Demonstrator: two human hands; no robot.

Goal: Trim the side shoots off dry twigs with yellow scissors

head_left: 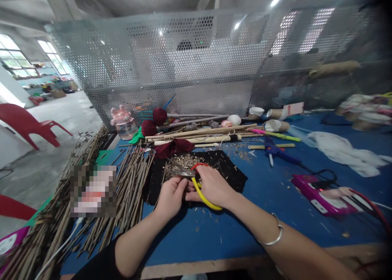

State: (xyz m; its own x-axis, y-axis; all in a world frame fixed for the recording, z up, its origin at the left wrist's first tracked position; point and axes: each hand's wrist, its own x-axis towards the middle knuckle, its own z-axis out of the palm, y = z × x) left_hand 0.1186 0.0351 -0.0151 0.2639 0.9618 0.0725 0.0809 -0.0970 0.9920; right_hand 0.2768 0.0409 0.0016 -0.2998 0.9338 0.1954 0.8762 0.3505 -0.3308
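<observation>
My right hand [211, 186] grips a pair of scissors [183, 172] with yellow and red handles. Their blades are parted and point left, over a pile of short cut twig pieces [190, 160]. Just below the blades, my left hand [172, 194] is closed in a pinch close to my right fingers. A thin twig seems to run through it, mostly hidden by the fingers. Both hands are above a black cloth [234, 175] that bears the cut pieces. Left of the cloth lies a bundle of long brown twigs [128, 190].
The blue table [251, 231] carries a glue gun [275, 151], a magenta power strip [324, 196] with cords and a white plastic bag [346, 153]. Sticks [202, 131], dark red balls [159, 116] and a pink bottle [124, 122] line the back, before a perforated metal screen [171, 63].
</observation>
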